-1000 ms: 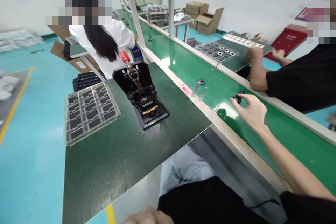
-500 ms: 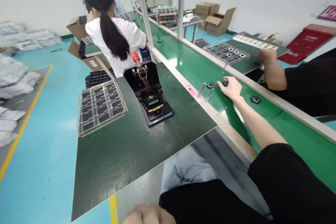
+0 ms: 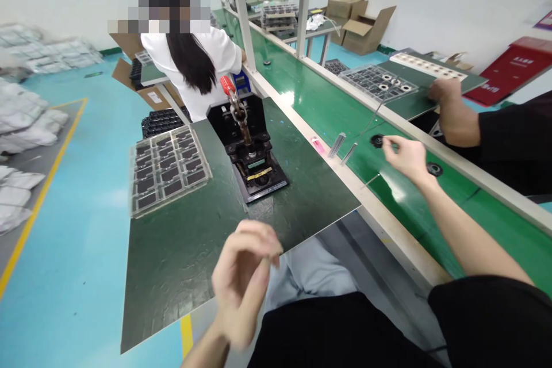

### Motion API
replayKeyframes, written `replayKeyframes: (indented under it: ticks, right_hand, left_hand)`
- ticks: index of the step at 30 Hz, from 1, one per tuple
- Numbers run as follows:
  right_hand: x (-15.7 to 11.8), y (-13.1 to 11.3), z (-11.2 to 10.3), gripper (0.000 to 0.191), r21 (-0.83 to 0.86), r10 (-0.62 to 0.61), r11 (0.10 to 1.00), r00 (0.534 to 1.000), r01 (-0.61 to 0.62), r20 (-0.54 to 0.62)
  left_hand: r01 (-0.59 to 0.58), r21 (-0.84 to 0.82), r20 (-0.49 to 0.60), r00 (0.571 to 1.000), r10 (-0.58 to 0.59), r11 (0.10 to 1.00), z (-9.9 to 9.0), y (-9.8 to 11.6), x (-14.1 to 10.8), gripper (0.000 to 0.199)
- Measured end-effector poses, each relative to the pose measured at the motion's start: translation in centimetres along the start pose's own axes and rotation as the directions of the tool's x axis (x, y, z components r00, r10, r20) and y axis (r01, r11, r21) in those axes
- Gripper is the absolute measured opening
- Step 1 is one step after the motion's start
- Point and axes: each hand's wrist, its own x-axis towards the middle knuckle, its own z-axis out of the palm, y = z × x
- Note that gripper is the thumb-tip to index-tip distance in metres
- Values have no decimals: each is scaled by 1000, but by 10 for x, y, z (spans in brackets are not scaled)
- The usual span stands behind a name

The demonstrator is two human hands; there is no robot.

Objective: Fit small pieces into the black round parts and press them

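My right hand (image 3: 405,156) reaches over the green conveyor belt, its thumb and fingers pinching the edge of a black ring-shaped part (image 3: 377,140). A similar black ring (image 3: 434,169) lies on the belt beside my wrist. Raised over the near edge of the dark green table, my left hand (image 3: 245,276) is slightly blurred; its fingers curl round to meet the thumb, with nothing visible in the hollow. Beyond it stands a black clamping fixture (image 3: 259,175) with a red-tipped lever (image 3: 227,86).
A clear tray (image 3: 170,169) of dark square parts sits on the table's left. Thin metal strips (image 3: 337,144) and a pink item (image 3: 318,145) lie along the belt's rail. One co-worker in white (image 3: 194,63) sits ahead; another's hand (image 3: 446,95) works across the belt.
My left hand has risen from the bottom edge into view above the table's edge. My right hand has moved right and slightly towards me, and a ring now shows at its fingertips.
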Motion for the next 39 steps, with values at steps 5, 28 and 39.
replayKeyframes:
  ticks: [5, 28, 39]
  right_hand:
    - [-86, -8, -45, 29, 395, 228, 914, 920, -89, -320]
    - [-89, -203, 31, 42, 919, -408, 378, 911, 115, 54]
    - [-81, -222, 73, 34, 829, -579, 417, 812, 373, -74]
  left_hand:
    - [-65, 190, 325, 946, -1, 980, 21, -42, 49, 15]
    - [-259, 518, 433, 901, 11, 815, 10, -118, 53, 27]
    - [-156, 426, 479, 874, -77, 891, 9, -117, 52, 49]
